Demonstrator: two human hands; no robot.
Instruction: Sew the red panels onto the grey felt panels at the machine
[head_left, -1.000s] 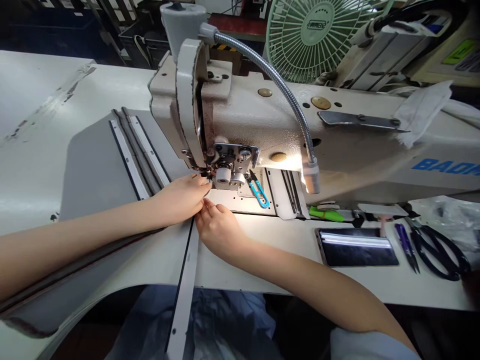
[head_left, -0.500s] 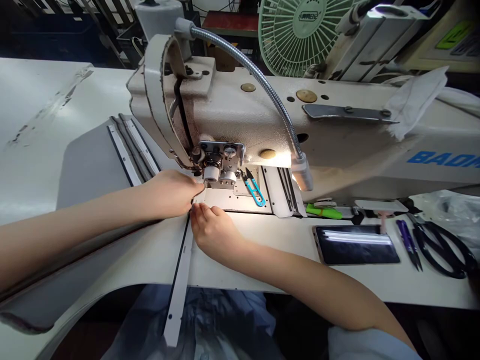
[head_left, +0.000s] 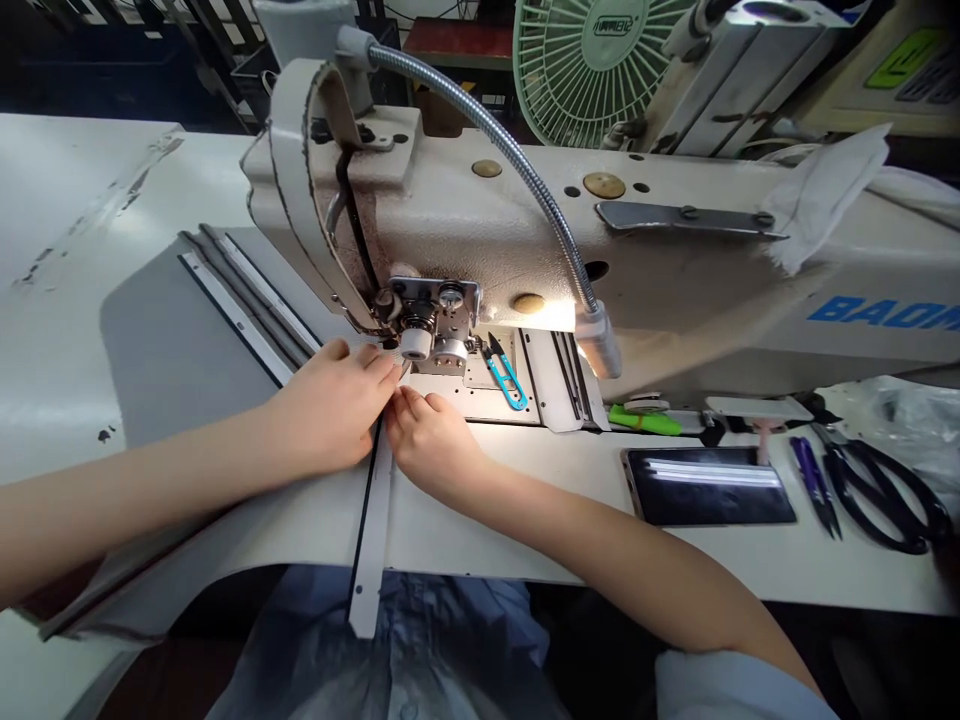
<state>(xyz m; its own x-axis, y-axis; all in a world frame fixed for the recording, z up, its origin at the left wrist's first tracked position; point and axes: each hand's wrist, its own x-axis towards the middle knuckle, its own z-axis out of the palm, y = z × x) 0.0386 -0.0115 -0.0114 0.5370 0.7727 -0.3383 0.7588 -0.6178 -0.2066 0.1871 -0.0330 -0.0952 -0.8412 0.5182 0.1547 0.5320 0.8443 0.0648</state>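
Note:
My left hand (head_left: 330, 410) lies on a large grey fabric panel (head_left: 172, 340) just in front of the presser foot (head_left: 416, 345) of a cream sewing machine (head_left: 525, 240), its fingers pressing down on the material. My right hand (head_left: 431, 440) sits close beside it, fingertips pinching the top of a narrow white strip (head_left: 373, 530) with a dark edge. The strip runs from the needle area toward me and hangs over the table edge. Both hands' fingertips meet right below the foot.
Several similar strips (head_left: 247, 300) lie on the grey panel at the left. Blue thread snips (head_left: 504, 378) rest on the machine bed. A phone (head_left: 709, 487), purple snips (head_left: 817, 490) and black scissors (head_left: 889, 500) lie at the right. A green fan (head_left: 600, 60) stands behind.
The strip has been drawn up toward the presser foot, so less hangs over the table edge. My hands stay together at the foot; the view has shifted slightly.

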